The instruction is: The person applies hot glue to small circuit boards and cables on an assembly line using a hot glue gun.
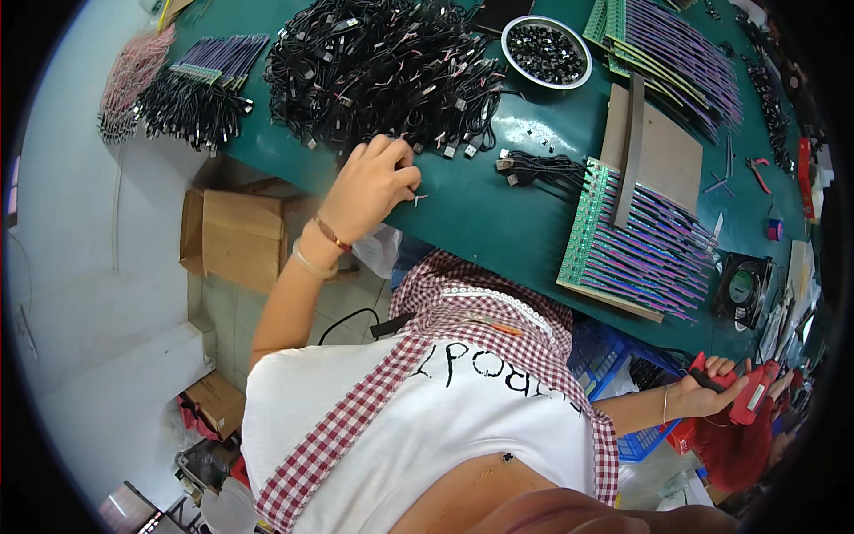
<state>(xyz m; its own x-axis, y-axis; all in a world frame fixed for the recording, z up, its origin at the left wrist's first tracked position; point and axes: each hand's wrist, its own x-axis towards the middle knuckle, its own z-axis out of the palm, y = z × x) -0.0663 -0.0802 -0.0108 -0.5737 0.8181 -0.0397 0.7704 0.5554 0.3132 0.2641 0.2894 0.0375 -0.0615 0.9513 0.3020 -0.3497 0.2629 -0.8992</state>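
At the near edge of a big pile of black USB cables (382, 76), my left hand (375, 182) is closed with its fingers curled down. A short pale wire end (421, 198) shows just below the fingertips; the rest of the cable is hidden by the hand. Far to the right and low, past the table edge, my right hand (709, 392) is wrapped round a red-and-black hand tool (752, 392) with a white label. Its exact kind is unclear. A small bundle of black USB cables (544, 169) lies on the table to the right of my left hand.
The green table (480, 214) carries green circuit-board strips with purple wires (640, 236) under a dark bar (630, 151). A metal bowl (508, 64) holds small black parts. Red pliers (759, 174) lie right. A cardboard box (240, 236) and a blue crate (640, 442) are below.
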